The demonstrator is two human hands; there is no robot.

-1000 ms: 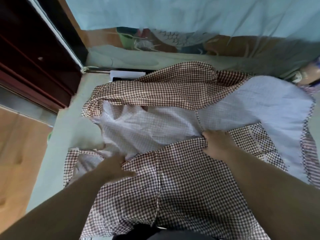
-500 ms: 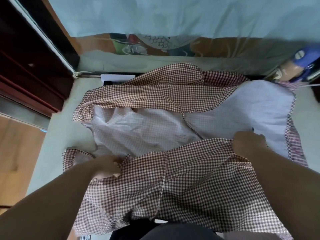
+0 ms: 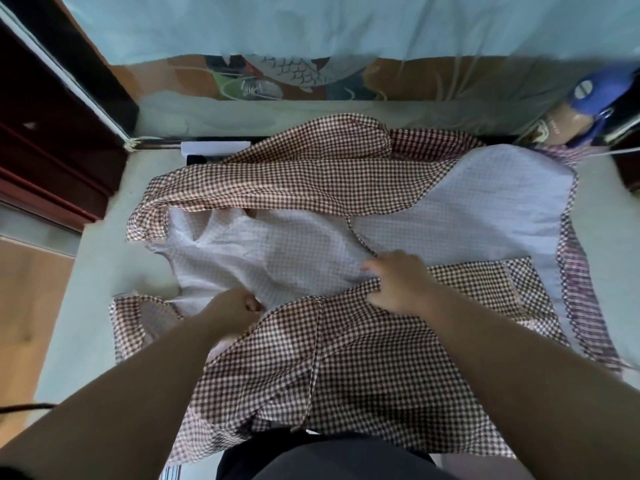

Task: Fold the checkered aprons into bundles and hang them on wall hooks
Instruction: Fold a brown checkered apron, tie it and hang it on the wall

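Note:
A brown-and-white checkered apron (image 3: 346, 358) lies spread on a pale green table (image 3: 86, 306), its pale inner side (image 3: 277, 258) showing in the middle. The near part is folded over towards the middle, and a far flap (image 3: 294, 178) is folded over too. My left hand (image 3: 232, 311) grips the edge of the near fold at the left, fingers curled. My right hand (image 3: 398, 282) pinches the same folded edge near the centre.
A pale green cloth hangs along the far side over a patterned surface (image 3: 277, 81). Dark wooden furniture (image 3: 45, 133) stands at the left. A blue-capped bottle (image 3: 588, 98) lies at the far right. A white box (image 3: 214, 147) peeks out behind the apron.
My right hand moved left along the folded edge, from the right side back to the centre. My left hand shifted right along the same edge. The near fold lies further over the pale side.

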